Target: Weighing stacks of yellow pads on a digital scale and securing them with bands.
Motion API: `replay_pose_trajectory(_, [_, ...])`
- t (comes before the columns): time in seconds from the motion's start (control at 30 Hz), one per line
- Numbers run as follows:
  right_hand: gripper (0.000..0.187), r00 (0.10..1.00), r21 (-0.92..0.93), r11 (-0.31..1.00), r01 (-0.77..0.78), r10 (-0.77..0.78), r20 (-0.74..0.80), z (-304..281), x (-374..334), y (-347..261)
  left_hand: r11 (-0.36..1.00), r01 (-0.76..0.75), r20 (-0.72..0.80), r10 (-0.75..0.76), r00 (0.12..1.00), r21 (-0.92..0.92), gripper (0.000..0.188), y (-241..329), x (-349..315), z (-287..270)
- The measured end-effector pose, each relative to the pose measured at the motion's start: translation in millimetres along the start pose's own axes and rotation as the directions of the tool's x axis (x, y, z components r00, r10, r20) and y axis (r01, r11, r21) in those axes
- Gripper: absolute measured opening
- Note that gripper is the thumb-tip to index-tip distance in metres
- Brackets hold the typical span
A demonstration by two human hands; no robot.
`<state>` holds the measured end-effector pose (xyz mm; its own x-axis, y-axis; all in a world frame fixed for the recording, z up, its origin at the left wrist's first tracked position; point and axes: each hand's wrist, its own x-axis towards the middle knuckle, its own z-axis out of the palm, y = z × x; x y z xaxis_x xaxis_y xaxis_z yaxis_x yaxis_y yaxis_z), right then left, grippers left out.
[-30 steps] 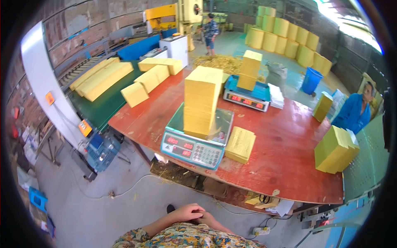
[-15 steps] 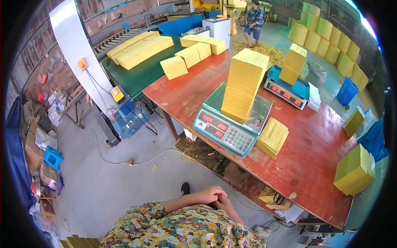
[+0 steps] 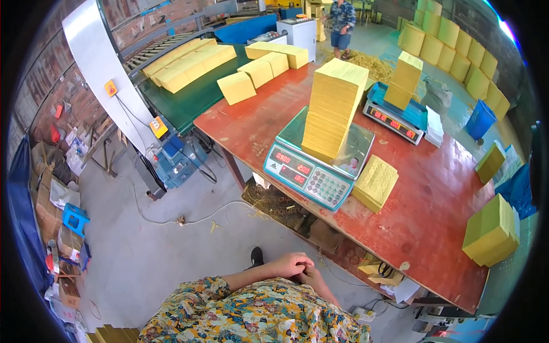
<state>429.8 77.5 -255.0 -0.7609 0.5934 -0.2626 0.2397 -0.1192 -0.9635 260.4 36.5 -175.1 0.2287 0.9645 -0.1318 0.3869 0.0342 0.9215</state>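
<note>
My left hand (image 3: pixel 293 264) and my right hand (image 3: pixel 311 278) are clasped together in front of my flowered shirt, the fingers of both closed. The fingertips are partly hidden where they overlap, and no object shows in them. Beyond, apart from both hands, a digital scale (image 3: pixel 329 187) stands near the edge of the red table (image 3: pixel 420 208). A tall, slightly leaning stack of yellow paper (image 3: pixel 334 108) rests on its pan. To the right of the scale lies a low stack of yellow paper with a patterned top (image 3: pixel 376 183).
A second scale (image 3: pixel 394 121) bears another yellow stack. More paper blocks (image 3: pixel 237 87) lie at the table's far left, by a green conveyor (image 3: pixel 171 108). A person (image 3: pixel 342 26) stands beyond the table. A cable (image 3: pixel 197 216) crosses the floor; a blue stool (image 3: pixel 75 219) is at left.
The view has shifted slightly, and the person in the background has come a little nearer. My hands stay clasped.
</note>
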Motion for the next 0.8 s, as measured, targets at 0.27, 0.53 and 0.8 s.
replay_pose_trajectory(0.27, [0.034,0.993,-0.215,0.970,0.115,-0.121,-0.014,15,89,9,1.000,-0.013,0.131,0.014,0.991,-0.011,0.027,-54,41,-67])
replay_pose_trajectory(0.53, [0.040,0.995,-0.078,0.994,0.071,-0.076,-0.058,6,78,-39,0.997,0.066,0.125,-0.070,0.990,0.038,0.026,-47,44,-74])
replay_pose_trajectory(0.8, [0.040,0.997,-0.104,0.992,0.076,-0.076,-0.002,15,92,-37,0.993,0.048,0.132,-0.062,0.989,0.111,0.027,-53,45,-87])
